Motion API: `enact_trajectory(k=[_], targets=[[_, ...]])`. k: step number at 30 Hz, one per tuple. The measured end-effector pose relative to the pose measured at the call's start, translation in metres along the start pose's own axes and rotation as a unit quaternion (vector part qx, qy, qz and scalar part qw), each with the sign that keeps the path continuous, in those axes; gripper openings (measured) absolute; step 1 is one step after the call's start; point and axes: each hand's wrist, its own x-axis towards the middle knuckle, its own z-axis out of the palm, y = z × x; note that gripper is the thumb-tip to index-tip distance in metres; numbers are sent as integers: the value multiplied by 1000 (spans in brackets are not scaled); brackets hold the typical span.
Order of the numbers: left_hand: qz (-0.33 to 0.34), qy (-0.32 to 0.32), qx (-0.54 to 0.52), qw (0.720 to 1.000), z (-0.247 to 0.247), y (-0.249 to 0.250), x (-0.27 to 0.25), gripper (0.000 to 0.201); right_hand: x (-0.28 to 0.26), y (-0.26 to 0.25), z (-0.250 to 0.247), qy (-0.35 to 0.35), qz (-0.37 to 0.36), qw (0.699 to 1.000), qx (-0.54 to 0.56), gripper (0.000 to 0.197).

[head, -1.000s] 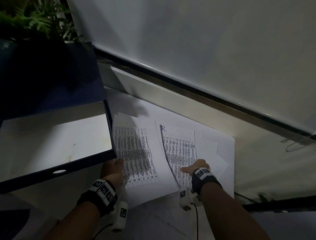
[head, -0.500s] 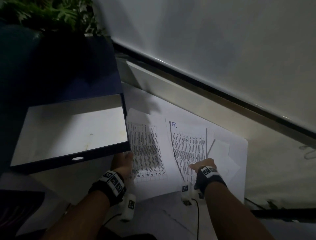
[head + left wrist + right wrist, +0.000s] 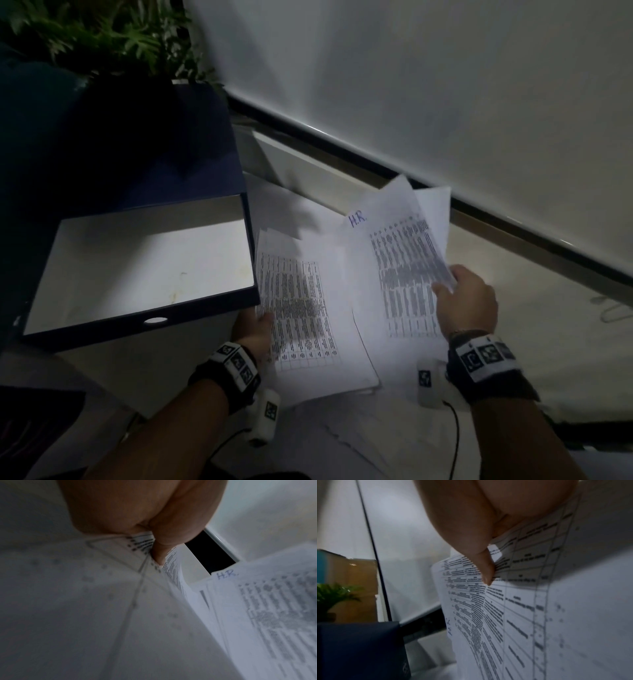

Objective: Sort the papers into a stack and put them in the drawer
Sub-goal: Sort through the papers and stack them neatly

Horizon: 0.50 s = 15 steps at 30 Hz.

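White printed papers lie spread on the pale floor beside an open dark blue drawer (image 3: 144, 323) with a white inside. My left hand (image 3: 255, 330) pinches the near left edge of the left sheaf of tables (image 3: 298, 308), thumb on top (image 3: 159, 555). My right hand (image 3: 462, 298) grips a sheaf marked "H.R." (image 3: 397, 260) by its right edge and holds it lifted and tilted; its thumb (image 3: 486, 573) presses the printed face (image 3: 496, 615). More sheets (image 3: 376, 438) lie underneath, near me.
The dark blue cabinet (image 3: 120, 147) stands at the left with a green plant (image 3: 102, 37) on top. A white wall panel with a dark skirting strip (image 3: 376, 161) runs diagonally behind the papers. A cable (image 3: 455, 431) hangs from my right wrist.
My right hand has lifted the "H.R." sheaf off the floor and swung it up and right. The left hand keeps its hold on the left sheaf. The view has shifted.
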Motion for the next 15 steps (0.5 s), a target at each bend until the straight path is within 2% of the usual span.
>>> enact_trajectory(k=[2, 4, 8, 11, 15], targets=[[-2, -9, 6, 1000, 6, 1, 0, 41, 3, -13, -23, 42, -41, 998, 1, 8], [-7, -14, 15, 1000, 10, 4, -1, 36, 7, -25, -44, 75, -69, 995, 12, 10], [-32, -27, 33, 999, 19, 7, -1, 38, 15, -49, -88, 95, -108, 988, 55, 11], [-41, -52, 51, 996, 24, 11, -2, 40, 22, -56, -101, 65, -105, 986, 110, 19], [-41, -62, 49, 996, 29, 9, -1, 43, 29, -38, -71, -48, -34, 977, 207, 24]])
